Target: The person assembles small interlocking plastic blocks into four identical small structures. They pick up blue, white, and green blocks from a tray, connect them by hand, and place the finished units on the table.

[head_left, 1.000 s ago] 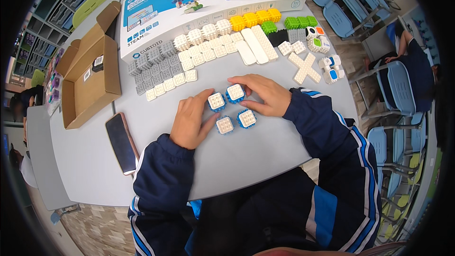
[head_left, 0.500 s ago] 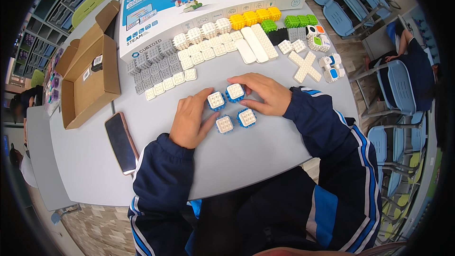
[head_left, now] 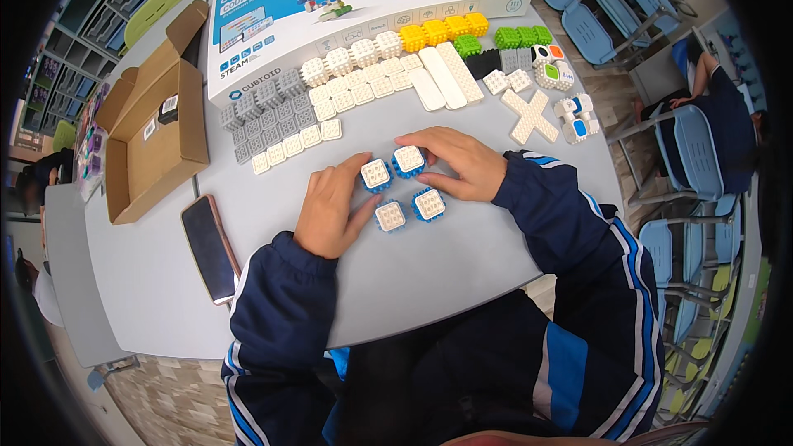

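Observation:
Several blue studded cube blocks topped with white square plates stand in a small group on the grey table (head_left: 429, 277). My left hand (head_left: 330, 213) grips the upper left blue-and-white block (head_left: 375, 174) between thumb and forefinger. The upper right blue-and-white block (head_left: 408, 160) is held by the fingertips of my right hand (head_left: 467, 167). Nearer to me sit a lower left block (head_left: 390, 215), close to my left thumb, and a lower right block (head_left: 429, 204), which neither hand touches. Narrow gaps separate the blocks.
Behind the hands are rows of grey and white plates (head_left: 355, 91), yellow blocks (head_left: 446, 29), green blocks (head_left: 524, 36) and a white X-shaped piece (head_left: 531, 116). A large kit box (head_left: 347, 0) lies beyond. On the left are an open cardboard box (head_left: 157, 140) and a phone (head_left: 210, 248).

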### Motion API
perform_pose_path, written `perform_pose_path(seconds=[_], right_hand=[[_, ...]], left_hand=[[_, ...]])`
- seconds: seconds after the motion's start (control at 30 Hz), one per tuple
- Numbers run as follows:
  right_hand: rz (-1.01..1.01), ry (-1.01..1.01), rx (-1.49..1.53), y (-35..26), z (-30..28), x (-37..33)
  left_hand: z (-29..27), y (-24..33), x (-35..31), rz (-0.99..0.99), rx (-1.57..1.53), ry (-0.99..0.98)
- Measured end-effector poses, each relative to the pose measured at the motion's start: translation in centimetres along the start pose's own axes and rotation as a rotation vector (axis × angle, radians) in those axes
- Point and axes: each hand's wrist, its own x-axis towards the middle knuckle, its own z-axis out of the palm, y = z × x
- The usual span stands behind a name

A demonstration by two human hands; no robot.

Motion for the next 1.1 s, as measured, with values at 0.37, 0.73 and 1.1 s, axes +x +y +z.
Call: perform_pose_path(seconds=[0.37,0.73,1.1], right_hand=[[0.011,0.104,0.087,0.1,-3.7,-0.5],[0.473,0.485,-0.435,12.0,-19.6,-1.7],[0.740,0.213,-0.336,15.1,-21.0,-0.1]], left_hand=[[0.2,-0.8,-0.3,0.007,-0.036,0.004],[0.4,-0.9,-0.2,0.008,-0.046,0.013],[0.5,-0.7,-0.3,0.013,-0.053,0.022]])
